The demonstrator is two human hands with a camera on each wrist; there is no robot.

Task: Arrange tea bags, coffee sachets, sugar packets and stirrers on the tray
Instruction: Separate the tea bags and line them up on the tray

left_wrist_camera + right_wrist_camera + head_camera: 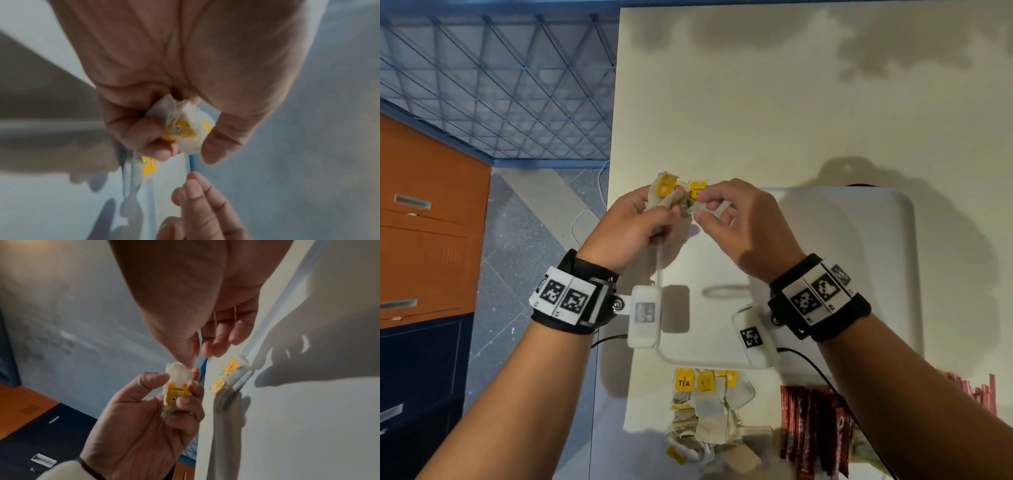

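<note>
While left hand (635, 222) clamps a bunch of tea bags (666, 192) above the worktop's left edge, right hand (736, 222) pinches one off it, tag pointing away, long axis unclear. Judged step: separating bags; next, lay it on tray (876, 257) at right.

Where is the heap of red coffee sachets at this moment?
In the head view the heap of red coffee sachets lies on the white table, at its near edge, under the right forearm, right of the loose pile of yellow-tagged tea bags.
</note>
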